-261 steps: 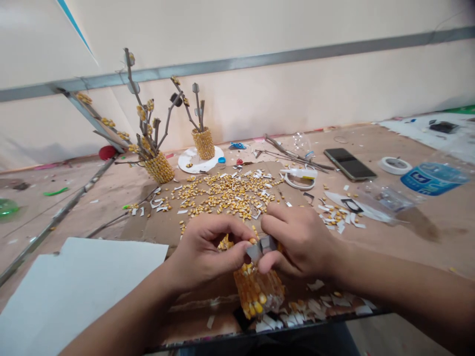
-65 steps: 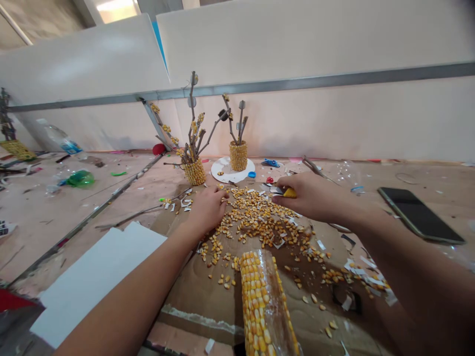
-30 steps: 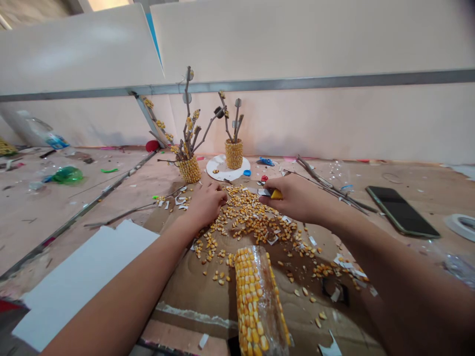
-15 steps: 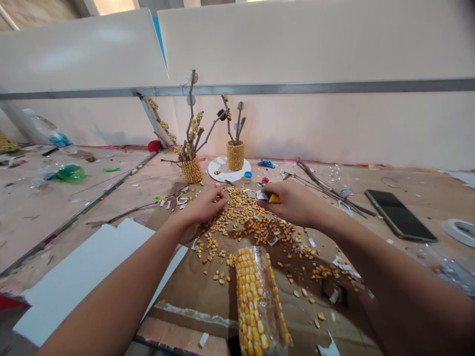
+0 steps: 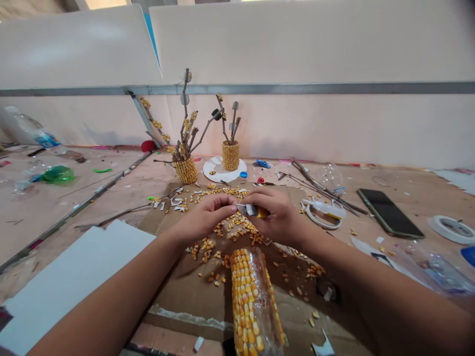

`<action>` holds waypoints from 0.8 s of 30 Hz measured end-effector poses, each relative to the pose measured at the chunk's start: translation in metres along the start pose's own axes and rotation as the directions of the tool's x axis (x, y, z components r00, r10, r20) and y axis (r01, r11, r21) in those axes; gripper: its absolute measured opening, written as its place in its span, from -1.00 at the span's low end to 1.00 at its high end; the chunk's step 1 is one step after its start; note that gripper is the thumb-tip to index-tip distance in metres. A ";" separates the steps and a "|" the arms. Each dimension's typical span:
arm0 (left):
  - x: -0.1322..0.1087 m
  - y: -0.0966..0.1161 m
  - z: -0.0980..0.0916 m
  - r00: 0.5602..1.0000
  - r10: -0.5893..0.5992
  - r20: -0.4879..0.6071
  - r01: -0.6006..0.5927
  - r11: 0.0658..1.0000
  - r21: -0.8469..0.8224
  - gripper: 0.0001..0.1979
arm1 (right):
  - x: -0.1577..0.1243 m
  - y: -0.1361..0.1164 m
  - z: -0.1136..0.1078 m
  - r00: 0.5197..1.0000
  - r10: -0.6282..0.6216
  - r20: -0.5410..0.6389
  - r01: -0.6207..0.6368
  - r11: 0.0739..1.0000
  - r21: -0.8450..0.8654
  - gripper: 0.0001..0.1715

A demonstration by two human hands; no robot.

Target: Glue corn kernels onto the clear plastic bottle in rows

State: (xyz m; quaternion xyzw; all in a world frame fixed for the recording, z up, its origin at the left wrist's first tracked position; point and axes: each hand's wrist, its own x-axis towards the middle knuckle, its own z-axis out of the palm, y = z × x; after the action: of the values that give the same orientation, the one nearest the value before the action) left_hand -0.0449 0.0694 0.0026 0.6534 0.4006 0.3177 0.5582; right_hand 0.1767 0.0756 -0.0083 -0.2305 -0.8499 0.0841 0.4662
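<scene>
My right hand [image 5: 272, 212] is closed around a yellow-handled cutter [image 5: 254, 210], its grey blade end pointing left, with what looks like a pale scrap at it. Pinched together, the thumb and fingertips of my left hand [image 5: 208, 215] meet near the blade tip; whatever they hold is too small to make out. Beneath both hands, loose corn kernels [image 5: 239, 227] lie scattered over a cardboard sheet [image 5: 185, 296]. Closest to me, a clear cylinder covered partly in corn kernels [image 5: 247, 301] shows a bare, shiny strip along its right side.
Two kernel-covered pots [image 5: 186, 170] with twigs stand at the back, one on a white disc [image 5: 210, 173]. White sheets [image 5: 85, 272] lie left. To the right are a tape roll [image 5: 322, 225] under a glue tube [image 5: 324, 208], sticks [image 5: 315, 185], a phone [image 5: 389, 211] and another tape roll [image 5: 452, 230].
My hands have come together over the kernels, the right moving left with the cutter and the left moving right. The tape roll and glue tube, formerly behind my right arm, now show.
</scene>
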 end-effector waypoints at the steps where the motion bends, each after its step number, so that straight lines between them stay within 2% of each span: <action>1: -0.001 0.001 0.000 1.000 -0.010 -0.002 0.010 0.999 -0.031 -0.70 | -0.001 -0.001 0.000 1.000 -0.006 -0.002 0.006 1.000 -0.006 -0.70; 5: -0.004 0.004 0.002 1.000 0.023 0.002 -0.023 0.995 -0.100 -0.59 | -0.003 -0.004 0.000 0.998 -0.058 0.017 0.058 0.998 -0.009 -0.52; 8: -0.006 0.007 0.005 0.996 0.058 -0.062 -0.062 0.997 -0.055 -0.57 | -0.004 -0.006 0.001 0.998 -0.062 0.030 0.062 0.998 -0.015 -0.52; 10: -0.008 0.007 0.010 0.986 0.095 -0.134 -0.094 0.995 0.015 -0.61 | -0.002 -0.010 0.001 1.000 -0.001 0.020 0.001 1.000 0.009 -0.63; 13: -0.014 0.007 0.018 0.949 0.184 -0.257 -0.146 0.976 0.158 -0.75 | 0.001 -0.017 0.000 0.989 0.146 0.016 -0.147 0.987 0.067 -0.89; 14: -0.016 0.007 0.021 0.934 0.207 -0.291 -0.157 0.970 0.186 -0.79 | 0.002 -0.019 -0.001 0.979 0.203 0.029 -0.204 0.976 0.077 -0.90; 16: -0.019 0.008 0.026 0.915 0.222 -0.338 -0.166 0.968 0.187 -0.83 | 0.003 -0.022 -0.002 0.947 0.315 0.069 -0.320 0.943 0.088 -0.78; 19: -0.021 0.009 0.028 0.913 0.210 -0.350 -0.178 0.977 0.121 -0.83 | 0.005 -0.025 -0.004 0.892 0.434 0.124 -0.448 0.885 0.129 -0.71; 24: -0.018 0.012 0.027 0.932 0.161 -0.324 -0.180 0.983 -0.028 -0.80 | 0.006 -0.028 -0.007 0.874 0.467 0.133 -0.484 0.855 0.185 -0.72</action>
State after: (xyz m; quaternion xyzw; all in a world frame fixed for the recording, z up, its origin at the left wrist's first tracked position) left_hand -0.0287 0.0399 0.0099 0.6091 0.4183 0.4783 0.4747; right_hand 0.1710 0.0534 0.0103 -0.3786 -0.7712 0.2964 0.4172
